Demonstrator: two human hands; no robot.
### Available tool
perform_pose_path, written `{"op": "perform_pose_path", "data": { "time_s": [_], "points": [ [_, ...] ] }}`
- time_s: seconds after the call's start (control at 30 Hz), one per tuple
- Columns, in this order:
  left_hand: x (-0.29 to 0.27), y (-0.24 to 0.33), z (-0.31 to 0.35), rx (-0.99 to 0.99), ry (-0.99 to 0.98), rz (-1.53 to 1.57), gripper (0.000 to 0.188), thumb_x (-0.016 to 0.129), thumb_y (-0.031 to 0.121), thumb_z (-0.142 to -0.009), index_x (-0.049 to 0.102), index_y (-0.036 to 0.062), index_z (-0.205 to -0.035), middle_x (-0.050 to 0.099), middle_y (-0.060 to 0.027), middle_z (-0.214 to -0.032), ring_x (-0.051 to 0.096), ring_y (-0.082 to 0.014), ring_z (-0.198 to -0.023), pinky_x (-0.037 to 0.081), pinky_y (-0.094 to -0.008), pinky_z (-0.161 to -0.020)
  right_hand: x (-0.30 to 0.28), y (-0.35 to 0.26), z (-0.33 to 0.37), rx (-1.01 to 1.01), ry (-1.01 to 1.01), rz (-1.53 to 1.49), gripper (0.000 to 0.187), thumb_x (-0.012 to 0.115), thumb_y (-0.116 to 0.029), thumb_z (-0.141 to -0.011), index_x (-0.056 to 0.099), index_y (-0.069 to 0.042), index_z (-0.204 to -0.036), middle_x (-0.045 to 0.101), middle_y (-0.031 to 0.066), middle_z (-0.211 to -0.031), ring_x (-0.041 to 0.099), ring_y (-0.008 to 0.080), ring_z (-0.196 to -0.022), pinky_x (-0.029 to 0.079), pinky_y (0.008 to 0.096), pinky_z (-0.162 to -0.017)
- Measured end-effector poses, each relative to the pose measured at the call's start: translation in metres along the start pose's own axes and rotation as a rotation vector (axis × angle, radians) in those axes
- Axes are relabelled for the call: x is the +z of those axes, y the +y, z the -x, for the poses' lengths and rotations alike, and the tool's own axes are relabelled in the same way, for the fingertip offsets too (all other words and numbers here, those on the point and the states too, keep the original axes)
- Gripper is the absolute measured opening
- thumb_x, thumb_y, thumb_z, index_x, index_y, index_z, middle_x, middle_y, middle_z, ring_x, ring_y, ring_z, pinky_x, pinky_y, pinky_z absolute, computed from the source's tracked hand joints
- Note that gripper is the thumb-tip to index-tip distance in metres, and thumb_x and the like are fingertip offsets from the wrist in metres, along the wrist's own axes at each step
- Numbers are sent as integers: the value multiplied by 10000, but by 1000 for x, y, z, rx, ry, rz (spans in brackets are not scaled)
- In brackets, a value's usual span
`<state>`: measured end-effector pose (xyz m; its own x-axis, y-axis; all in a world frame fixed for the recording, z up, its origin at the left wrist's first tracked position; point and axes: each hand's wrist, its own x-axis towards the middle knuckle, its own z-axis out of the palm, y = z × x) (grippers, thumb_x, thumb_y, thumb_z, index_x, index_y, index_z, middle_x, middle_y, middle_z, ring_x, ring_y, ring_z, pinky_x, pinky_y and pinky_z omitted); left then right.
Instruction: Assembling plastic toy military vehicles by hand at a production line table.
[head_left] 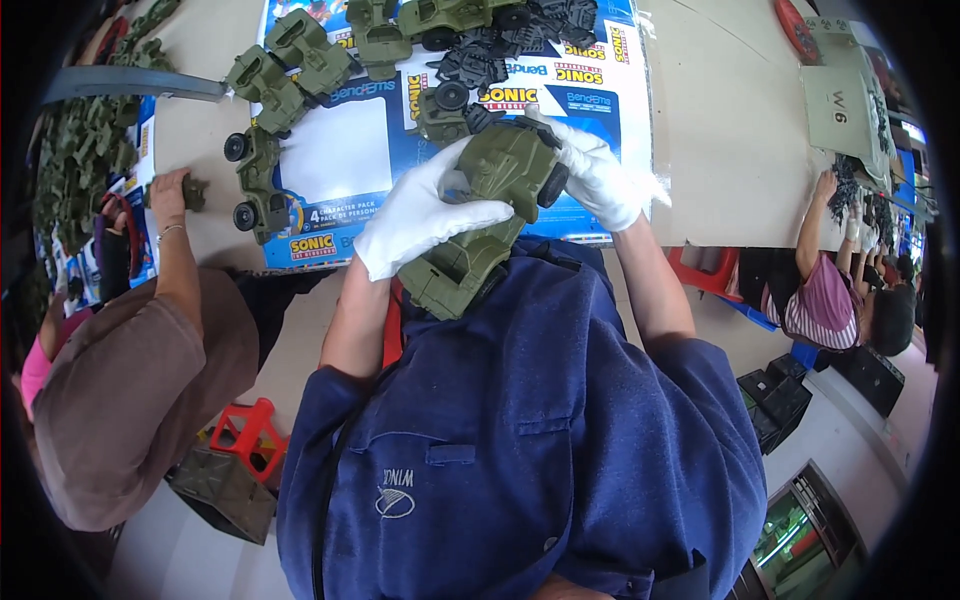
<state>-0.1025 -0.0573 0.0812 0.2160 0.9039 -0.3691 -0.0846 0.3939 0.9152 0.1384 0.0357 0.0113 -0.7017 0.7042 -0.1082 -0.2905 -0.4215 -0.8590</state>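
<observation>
Both my hands wear white gloves. A dark green plastic toy jeep [508, 160] is held between them, just over the table's near edge. My left hand [425, 220] wraps round its left side, with the thumb lying across the body. On the other side, my right hand [598, 172] grips the jeep by its front end, close to a black wheel [553, 186]. The right fingertips are partly hidden behind the toy. Just beyond my hands lies another green jeep part [442, 118] with a black wheel. Several black plastic parts [470, 62] are heaped behind it.
More green toy jeeps [300, 50] lie at the far left of the printed blue and white sheet [345, 150]; one jeep [258, 185] stands by its left edge. A co-worker's hand [168, 195] touches a green piece at left. A green box [845, 115] stands far right.
</observation>
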Motion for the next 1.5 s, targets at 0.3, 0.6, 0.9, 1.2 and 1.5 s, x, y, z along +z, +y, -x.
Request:
{"op": "perform_pose_path", "data": {
  "time_s": [0.3, 0.6, 0.9, 1.2, 1.5],
  "points": [
    [2, 3, -1, -8, -7, 58, 805, 841, 174, -787, 436, -6, -1460, 718, -93, -999, 647, -97, -913, 504, -246, -799, 5, -2, 2, -34, 44, 14, 668, 705, -313, -916, 464, 17, -1444, 466, 136, -1503, 441, 248, -1379, 329, 399, -1160],
    [2, 5, 3, -55, -7, 108, 757, 822, 127, -802, 452, 8, -1452, 717, -100, -1051, 653, -112, -955, 512, -256, -839, -3, -37, -1, 99, -80, 344, 551, 666, -217, -954, 494, 0, -1430, 480, 140, -1492, 439, 241, -1380, 319, 373, -1162],
    [23, -1, -26, 103, 164, -43, 932, 842, 349, -788, 352, -12, -1494, 639, -176, -1258, 632, -219, -1128, 492, -334, -963, 28, -54, -15, -94, 76, 895, 1047, 902, -317, -573, 417, -12, -1450, 516, 218, -1412, 499, 330, -1325, 388, 378, -1112],
    [31, -16, -40, 505, 296, -63, 887, 613, 649, -875, 426, -11, -1438, 616, -181, -1270, 567, -266, -1218, 401, -359, -1056, 56, -46, -1, -356, 122, 1159, 1016, 863, -385, -583, 440, 11, -1417, 510, 223, -1413, 497, 384, -1296, 363, 427, -1119],
    [39, -8, -38, 704, 420, -134, 285, 475, 182, -979, 659, -30, -1026, 671, -173, -982, 663, -290, -938, 492, -356, -844, 88, -23, 5, -556, 408, 1036, 556, 718, -304, -793, 555, 18, -1215, 624, 228, -1232, 611, 373, -1061, 472, 440, -940]
  ]
}}
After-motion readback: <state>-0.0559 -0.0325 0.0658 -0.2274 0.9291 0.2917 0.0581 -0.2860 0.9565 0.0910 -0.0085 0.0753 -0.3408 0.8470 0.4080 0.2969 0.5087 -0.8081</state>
